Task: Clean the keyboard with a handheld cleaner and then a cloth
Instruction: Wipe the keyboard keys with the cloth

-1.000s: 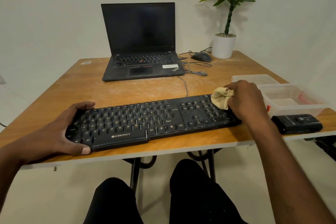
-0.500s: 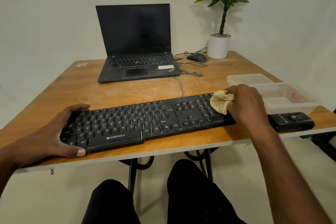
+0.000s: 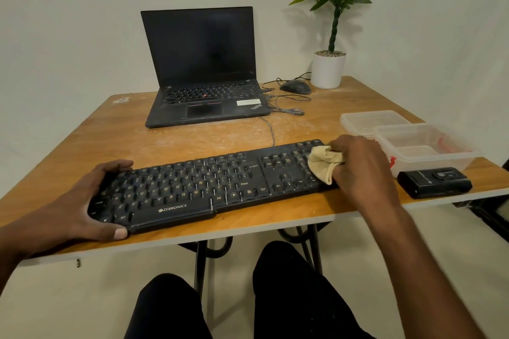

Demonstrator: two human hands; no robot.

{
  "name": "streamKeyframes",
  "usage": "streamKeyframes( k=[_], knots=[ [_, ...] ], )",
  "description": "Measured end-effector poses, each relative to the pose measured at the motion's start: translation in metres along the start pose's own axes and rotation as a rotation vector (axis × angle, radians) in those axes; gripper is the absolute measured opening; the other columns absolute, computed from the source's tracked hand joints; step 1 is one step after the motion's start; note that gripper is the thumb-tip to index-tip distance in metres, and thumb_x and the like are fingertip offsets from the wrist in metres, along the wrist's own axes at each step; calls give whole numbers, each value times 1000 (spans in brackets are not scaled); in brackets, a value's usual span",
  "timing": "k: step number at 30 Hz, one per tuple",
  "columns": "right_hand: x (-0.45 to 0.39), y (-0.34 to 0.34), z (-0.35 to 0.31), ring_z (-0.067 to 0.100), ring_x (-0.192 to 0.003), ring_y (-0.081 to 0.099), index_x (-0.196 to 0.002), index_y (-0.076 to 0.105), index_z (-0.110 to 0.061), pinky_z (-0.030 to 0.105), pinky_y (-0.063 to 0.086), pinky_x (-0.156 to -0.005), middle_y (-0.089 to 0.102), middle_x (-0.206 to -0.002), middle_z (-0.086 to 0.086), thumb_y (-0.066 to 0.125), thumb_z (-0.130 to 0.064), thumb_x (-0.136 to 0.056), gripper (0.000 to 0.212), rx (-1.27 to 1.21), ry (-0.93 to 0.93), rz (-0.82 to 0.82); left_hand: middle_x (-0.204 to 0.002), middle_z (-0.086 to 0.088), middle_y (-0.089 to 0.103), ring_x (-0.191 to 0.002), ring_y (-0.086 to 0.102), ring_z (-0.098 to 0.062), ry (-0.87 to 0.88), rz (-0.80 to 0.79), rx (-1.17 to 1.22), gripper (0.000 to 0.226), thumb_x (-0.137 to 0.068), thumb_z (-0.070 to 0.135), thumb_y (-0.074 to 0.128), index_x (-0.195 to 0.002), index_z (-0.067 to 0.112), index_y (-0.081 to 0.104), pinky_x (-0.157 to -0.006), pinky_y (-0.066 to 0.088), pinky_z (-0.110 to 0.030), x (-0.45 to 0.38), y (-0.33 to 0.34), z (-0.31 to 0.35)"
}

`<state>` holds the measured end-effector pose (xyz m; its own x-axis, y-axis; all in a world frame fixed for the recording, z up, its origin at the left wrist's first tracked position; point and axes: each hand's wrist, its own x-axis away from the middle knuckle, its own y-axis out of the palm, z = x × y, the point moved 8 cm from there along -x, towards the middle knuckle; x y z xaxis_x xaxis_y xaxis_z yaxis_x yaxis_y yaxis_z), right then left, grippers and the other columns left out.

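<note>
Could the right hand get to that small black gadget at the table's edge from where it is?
Probably yes. The black gadget lies just right of the right hand, with bare table between them. But its fingers are bunched round the cloth, so that would need setting down first.

Right hand (image 3: 360,165) pressed a balled cloth (image 3: 323,164) onto the keyboard (image 3: 192,187)'s numpad end, left hand (image 3: 82,201) gripped the other end.

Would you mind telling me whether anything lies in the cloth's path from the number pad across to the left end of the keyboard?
Nothing visible blocks it. The right hand holds the cloth on the right end of the keyboard, and the keys leftward lie bare until the left hand, which grips the far left edge.
</note>
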<state>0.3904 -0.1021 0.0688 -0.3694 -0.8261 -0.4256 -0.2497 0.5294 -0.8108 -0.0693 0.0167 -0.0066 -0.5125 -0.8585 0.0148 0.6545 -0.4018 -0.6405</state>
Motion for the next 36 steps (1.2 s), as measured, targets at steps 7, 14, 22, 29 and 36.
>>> streamKeyframes(
  k=[7,14,22,29,36],
  knots=[
    [13,8,-9,22,-97,63,-117,72,-16,26,41,-69,71,-108,4,72,4,-79,43,-76,6,-42,-145,15,53,-127,60,-19,4,-1,-8,133,-31,68,102,-147,60,38,-100,53,-50,-1,-2,-1],
    [20,13,-37,18,-102,56,-121,71,-17,28,42,-76,69,-116,2,67,10,-77,52,-89,-118,-66,-143,20,52,-126,59,-17,-1,-9,3,132,-32,68,102,-147,61,37,-98,56,-47,-1,-1,-3],
    [10,-6,-10,25,-94,61,-125,68,-12,33,48,-72,71,-110,12,73,3,-80,47,11,77,52,-143,18,53,-126,60,-18,2,-2,23,132,-31,67,102,-146,62,38,-98,56,-49,-1,0,-3],
    [24,18,-46,17,-101,56,-123,69,-22,26,41,-72,66,-115,3,72,3,-80,50,-77,-82,-51,-146,13,54,-128,60,-23,26,2,33,131,-32,65,103,-147,62,38,-102,52,-53,-2,-2,-2],
    [14,-10,2,26,-87,61,-116,73,-10,25,36,-65,73,-104,12,66,7,-82,39,-31,83,19,-146,13,53,-126,61,-23,0,-8,32,131,-34,65,103,-147,61,38,-98,56,-53,-2,-2,-4]
  ],
)
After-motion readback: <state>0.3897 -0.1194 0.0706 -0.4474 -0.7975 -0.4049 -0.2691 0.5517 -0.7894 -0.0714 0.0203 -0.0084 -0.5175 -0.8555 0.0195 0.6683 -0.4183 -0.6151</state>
